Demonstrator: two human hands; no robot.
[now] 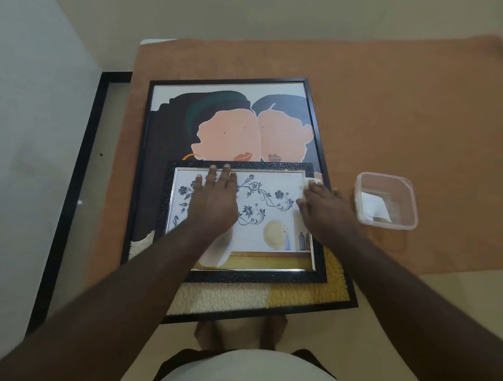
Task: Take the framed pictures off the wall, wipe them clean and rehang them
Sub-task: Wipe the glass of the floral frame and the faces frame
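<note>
Home rm: orange towel (396,111) on bed, framed art (234,121) (decor), plain walls.

Small floral picture (269,209) in a black textured frame lies flat atop the lower half of a large thin-framed portrait (234,121); a white cloth (311,183), seemingly crumpled, touches its upper right corner.
</note>
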